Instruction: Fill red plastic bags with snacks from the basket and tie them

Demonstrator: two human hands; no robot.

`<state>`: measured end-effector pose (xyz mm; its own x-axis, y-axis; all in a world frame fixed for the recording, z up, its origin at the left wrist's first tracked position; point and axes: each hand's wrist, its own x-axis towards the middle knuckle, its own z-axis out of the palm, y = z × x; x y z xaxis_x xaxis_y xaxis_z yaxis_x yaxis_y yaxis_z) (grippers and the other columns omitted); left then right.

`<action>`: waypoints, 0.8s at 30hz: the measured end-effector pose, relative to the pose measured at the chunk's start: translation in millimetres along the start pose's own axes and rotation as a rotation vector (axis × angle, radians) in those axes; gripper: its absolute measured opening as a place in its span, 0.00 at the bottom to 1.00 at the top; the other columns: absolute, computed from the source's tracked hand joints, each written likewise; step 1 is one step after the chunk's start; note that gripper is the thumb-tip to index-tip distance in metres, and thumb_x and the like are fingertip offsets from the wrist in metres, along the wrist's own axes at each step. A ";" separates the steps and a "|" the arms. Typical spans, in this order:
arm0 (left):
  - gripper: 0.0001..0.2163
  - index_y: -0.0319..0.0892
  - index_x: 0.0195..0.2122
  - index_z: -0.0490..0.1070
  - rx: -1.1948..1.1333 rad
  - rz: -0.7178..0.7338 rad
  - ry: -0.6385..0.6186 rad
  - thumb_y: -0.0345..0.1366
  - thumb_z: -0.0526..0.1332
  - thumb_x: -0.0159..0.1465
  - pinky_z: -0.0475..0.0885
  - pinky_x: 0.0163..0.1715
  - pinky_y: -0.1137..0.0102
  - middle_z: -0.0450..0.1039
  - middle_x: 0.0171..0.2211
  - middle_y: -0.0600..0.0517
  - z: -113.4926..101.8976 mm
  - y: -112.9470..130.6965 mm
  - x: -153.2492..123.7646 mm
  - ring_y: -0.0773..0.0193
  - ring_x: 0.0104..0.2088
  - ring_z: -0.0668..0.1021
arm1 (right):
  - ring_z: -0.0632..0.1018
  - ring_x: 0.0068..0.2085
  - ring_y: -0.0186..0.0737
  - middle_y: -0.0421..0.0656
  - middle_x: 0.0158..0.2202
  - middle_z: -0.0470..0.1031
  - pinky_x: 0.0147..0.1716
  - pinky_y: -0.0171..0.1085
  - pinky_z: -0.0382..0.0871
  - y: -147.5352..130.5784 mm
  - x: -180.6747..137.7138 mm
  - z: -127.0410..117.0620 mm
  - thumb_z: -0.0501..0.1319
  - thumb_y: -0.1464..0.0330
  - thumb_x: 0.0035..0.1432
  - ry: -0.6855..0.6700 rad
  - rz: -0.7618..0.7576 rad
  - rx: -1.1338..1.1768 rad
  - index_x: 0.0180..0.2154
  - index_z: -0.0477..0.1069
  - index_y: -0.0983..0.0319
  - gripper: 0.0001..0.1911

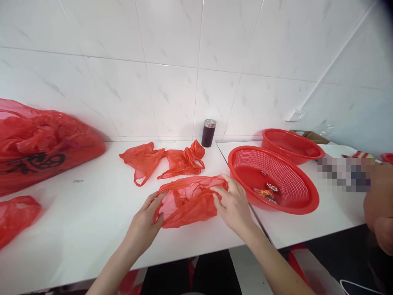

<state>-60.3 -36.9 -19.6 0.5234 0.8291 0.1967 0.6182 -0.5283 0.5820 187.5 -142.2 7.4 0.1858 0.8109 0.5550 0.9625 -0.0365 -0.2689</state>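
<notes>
A red plastic bag (pixel 192 211) is lying at the lower centre of the frame on a white table (pixel 101 221). The left hand (pixel 143 228) is touching the bag's left end, thumb and fingers standing apart; the right hand (pixel 237 205) is touching its right end, fingers curving. Whether either is pinching the film, I cannot tell. Just above, two crumpled bags (pixel 144 161) are lying near a dark tumbler (pixel 208 134). Right of centre, a red basket (pixel 291 176) is holding small packets (pixel 266 193); at the left edge, a bulky red bag (pixel 52 139) is resting.
</notes>
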 end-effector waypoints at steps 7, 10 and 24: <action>0.30 0.46 0.64 0.56 -0.282 -0.099 0.159 0.39 0.58 0.60 0.72 0.49 0.65 0.63 0.61 0.44 9.1 9.3 -5.0 0.53 0.58 0.70 | 0.78 0.40 0.51 0.48 0.36 0.79 0.43 0.48 0.69 -32.1 -9.2 25.1 0.61 0.77 0.52 -0.533 -0.099 0.090 0.47 0.75 0.58 0.20; 0.34 0.40 0.64 0.55 -0.333 -0.302 0.226 0.44 0.60 0.57 0.76 0.37 0.66 0.65 0.58 0.40 2.1 -2.8 -5.2 0.54 0.48 0.76 | 0.80 0.41 0.53 0.50 0.49 0.76 0.34 0.42 0.72 -14.3 -15.3 19.4 0.62 0.84 0.40 -0.854 0.027 0.032 0.61 0.62 0.51 0.46; 0.17 0.50 0.48 0.75 -0.323 -0.128 -0.292 0.47 0.59 0.60 0.74 0.30 0.69 0.76 0.34 0.51 -10.9 12.7 -25.0 0.61 0.28 0.76 | 0.78 0.45 0.45 0.51 0.52 0.74 0.40 0.38 0.70 182.8 57.6 -90.1 0.69 0.58 0.48 -0.467 0.291 -0.015 0.57 0.69 0.58 0.33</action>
<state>-71.9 -62.4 -8.5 0.6270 0.7731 -0.0963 0.4982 -0.3028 0.8125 391.9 -154.8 61.1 0.3408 0.9388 0.0504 0.8876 -0.3036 -0.3463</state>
